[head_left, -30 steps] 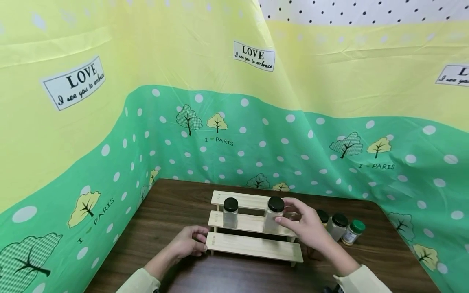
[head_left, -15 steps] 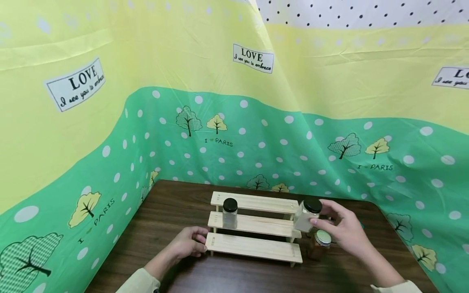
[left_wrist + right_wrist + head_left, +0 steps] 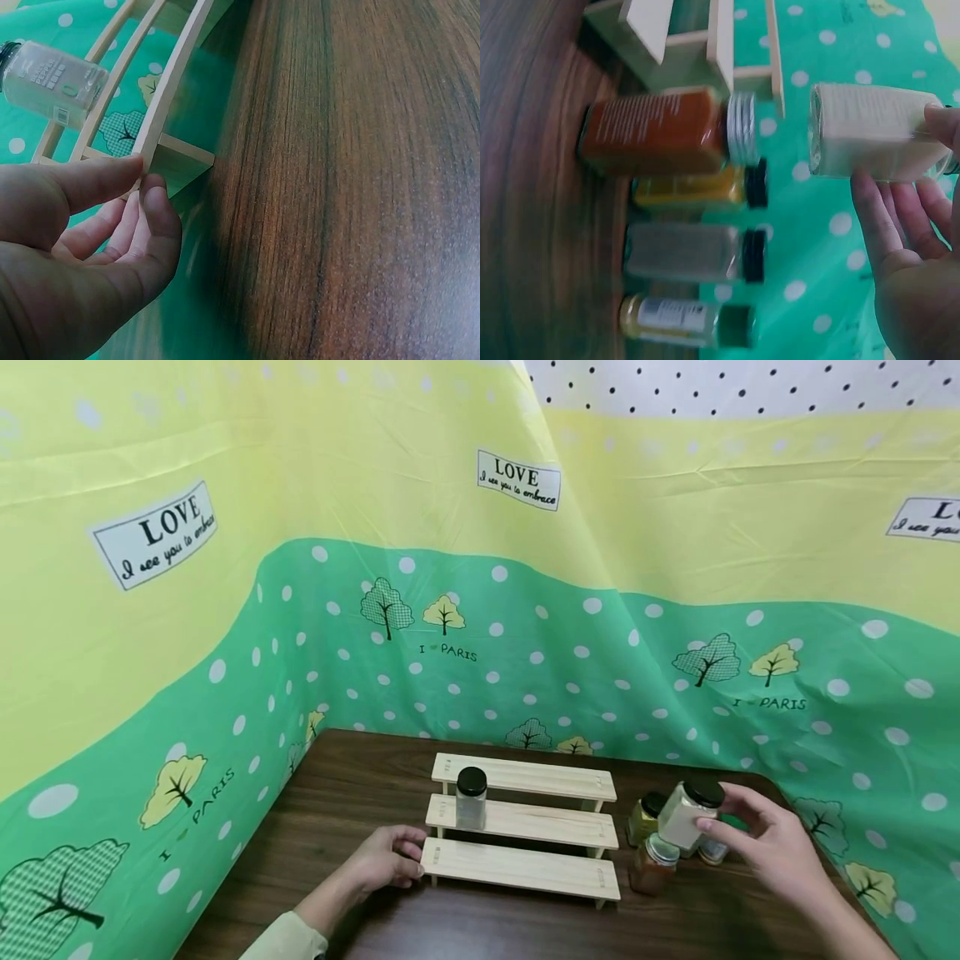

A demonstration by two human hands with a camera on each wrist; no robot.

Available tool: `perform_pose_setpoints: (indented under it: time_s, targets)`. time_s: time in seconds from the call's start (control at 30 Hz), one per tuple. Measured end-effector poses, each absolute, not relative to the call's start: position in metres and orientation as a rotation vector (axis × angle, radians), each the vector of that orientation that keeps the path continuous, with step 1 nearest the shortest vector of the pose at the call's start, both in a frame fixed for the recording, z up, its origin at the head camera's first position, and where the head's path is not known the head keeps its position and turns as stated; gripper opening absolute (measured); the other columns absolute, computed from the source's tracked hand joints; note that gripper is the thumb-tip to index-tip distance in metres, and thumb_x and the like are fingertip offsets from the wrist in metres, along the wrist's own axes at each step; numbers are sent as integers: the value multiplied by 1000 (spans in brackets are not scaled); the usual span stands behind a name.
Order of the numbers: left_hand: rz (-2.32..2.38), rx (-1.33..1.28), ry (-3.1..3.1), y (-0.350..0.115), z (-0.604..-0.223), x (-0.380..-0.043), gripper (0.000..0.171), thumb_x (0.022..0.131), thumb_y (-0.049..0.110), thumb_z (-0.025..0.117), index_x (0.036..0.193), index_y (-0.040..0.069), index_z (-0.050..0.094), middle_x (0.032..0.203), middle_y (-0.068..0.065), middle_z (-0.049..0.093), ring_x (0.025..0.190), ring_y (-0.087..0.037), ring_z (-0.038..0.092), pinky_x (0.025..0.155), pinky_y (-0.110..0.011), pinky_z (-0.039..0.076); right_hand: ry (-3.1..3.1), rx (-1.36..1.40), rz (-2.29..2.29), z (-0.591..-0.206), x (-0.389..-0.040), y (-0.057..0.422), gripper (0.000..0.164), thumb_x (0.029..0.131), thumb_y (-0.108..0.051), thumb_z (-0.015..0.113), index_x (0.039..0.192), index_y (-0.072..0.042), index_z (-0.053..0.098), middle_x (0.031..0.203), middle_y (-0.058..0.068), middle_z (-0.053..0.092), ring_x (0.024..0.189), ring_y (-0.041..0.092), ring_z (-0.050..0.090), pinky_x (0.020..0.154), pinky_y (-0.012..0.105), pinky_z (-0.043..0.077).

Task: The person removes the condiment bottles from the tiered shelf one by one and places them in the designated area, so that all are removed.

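My left hand (image 3: 386,857) pinches the front left end of a three-tier wooden spice rack (image 3: 517,867); in the left wrist view, thumb and index finger meet at the board's corner. Raised above the table at the right, a black-lidded spice jar (image 3: 681,817) of pale powder tilts slightly in my right hand (image 3: 772,843). The right wrist view has thumb and fingers around that jar (image 3: 874,133), its base apart from the others. Another black-lidded jar (image 3: 471,800) stands upright on the middle tier's left part.
Right of the rack stand a red-brown jar (image 3: 656,131) with a silver lid, a yellow jar (image 3: 690,187), a greyish jar (image 3: 682,251) and a green-lidded jar (image 3: 676,321). A patterned curtain (image 3: 420,693) borders the dark wooden table (image 3: 352,777) behind and at the sides.
My right hand has carried the pale-powder jar from the middle tier's right part rightward, over the jars beside the rack. The left hand stays at the rack's end.
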State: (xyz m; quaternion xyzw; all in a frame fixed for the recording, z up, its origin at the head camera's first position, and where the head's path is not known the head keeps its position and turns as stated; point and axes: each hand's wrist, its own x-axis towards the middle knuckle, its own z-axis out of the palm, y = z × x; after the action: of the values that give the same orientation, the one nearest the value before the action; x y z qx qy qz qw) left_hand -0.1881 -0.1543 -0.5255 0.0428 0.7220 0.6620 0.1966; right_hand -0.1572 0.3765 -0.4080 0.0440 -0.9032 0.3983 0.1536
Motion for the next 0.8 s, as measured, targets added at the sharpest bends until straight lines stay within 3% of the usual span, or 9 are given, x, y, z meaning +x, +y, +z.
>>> perform_pose_setpoints:
  time_s: [0.33,0.53,0.67,0.8]
  targets:
    - [1845,105,2026,-155,-526,-189,58,79,-13,73,133,-13,53,99,-13,58,74,-20,65,63,-32,58,-2627,62,1084,-425,-152,410,51,91,-19,80,134,-1,59,91,-18,64,74,4,60,55,25,47]
    - [1837,91,2023,-155,-525,-189,58,79,-13,74,134,-12,53,100,-14,58,76,-20,65,63,-32,58,-2762,-1,1069,-434,-153,423,66,93,-29,78,142,6,51,96,-14,63,81,-7,60,61,23,52]
    - [1840,88,2018,-155,-525,-189,58,79,-13,74,133,-11,53,99,-14,58,75,-20,65,63,-32,58,-2846,7,1144,-444,-156,428,72,93,-33,77,146,7,48,105,-5,68,87,-7,63,66,27,58]
    - [1843,88,2022,-154,-526,-189,58,79,-14,74,133,-11,53,99,-13,57,75,-20,65,63,-32,58,-2921,-16,1170,-455,-158,431,78,94,-37,76,149,9,43,121,15,67,89,-14,58,69,27,59]
